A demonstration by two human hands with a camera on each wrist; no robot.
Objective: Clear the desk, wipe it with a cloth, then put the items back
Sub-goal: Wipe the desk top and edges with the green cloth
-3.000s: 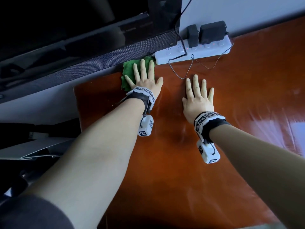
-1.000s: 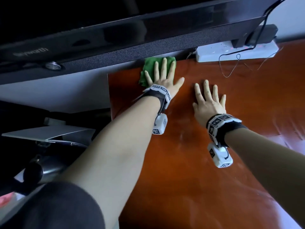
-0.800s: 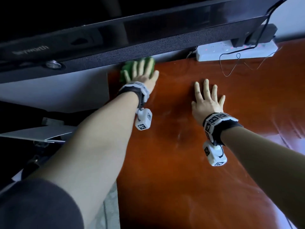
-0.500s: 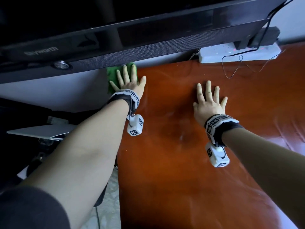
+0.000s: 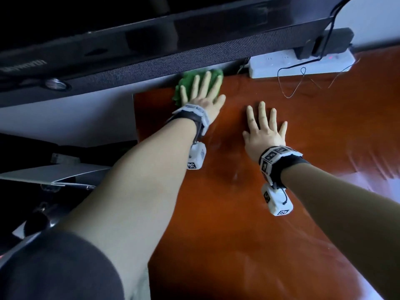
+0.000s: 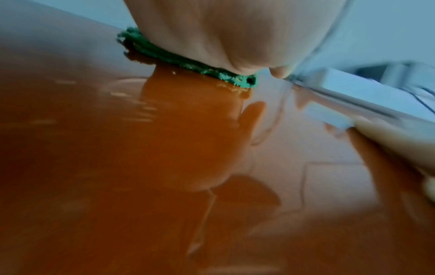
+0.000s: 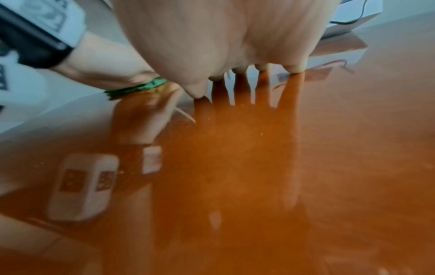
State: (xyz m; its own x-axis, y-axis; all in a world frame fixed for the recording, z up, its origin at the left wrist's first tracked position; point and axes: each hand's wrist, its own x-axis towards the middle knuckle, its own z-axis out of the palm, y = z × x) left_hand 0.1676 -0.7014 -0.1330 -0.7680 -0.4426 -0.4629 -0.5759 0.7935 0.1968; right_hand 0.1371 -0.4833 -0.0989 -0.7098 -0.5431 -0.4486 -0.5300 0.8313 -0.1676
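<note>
A green cloth (image 5: 188, 81) lies near the back left corner of the glossy brown desk (image 5: 249, 234), just below the screen. My left hand (image 5: 202, 92) presses flat on the cloth with straight, spread fingers. In the left wrist view the cloth (image 6: 164, 54) shows as a folded green edge under my palm (image 6: 223, 33). My right hand (image 5: 265, 126) rests flat on the bare desk to the right of the left hand, fingers spread. The right wrist view shows the right hand's fingertips (image 7: 261, 67) touching the desk and the cloth's edge (image 7: 134, 89) under the left hand.
A large black screen with a fabric speaker bar (image 5: 151, 68) overhangs the desk's back edge. A white power strip (image 5: 303, 63) with a black adapter and thin black cables (image 5: 300, 81) lies at the back right. The desk's left edge (image 5: 136, 118) drops off to dark clutter.
My left hand slid the cloth left to the desk's back corner, then back to the right. The right hand stayed flat in place.
</note>
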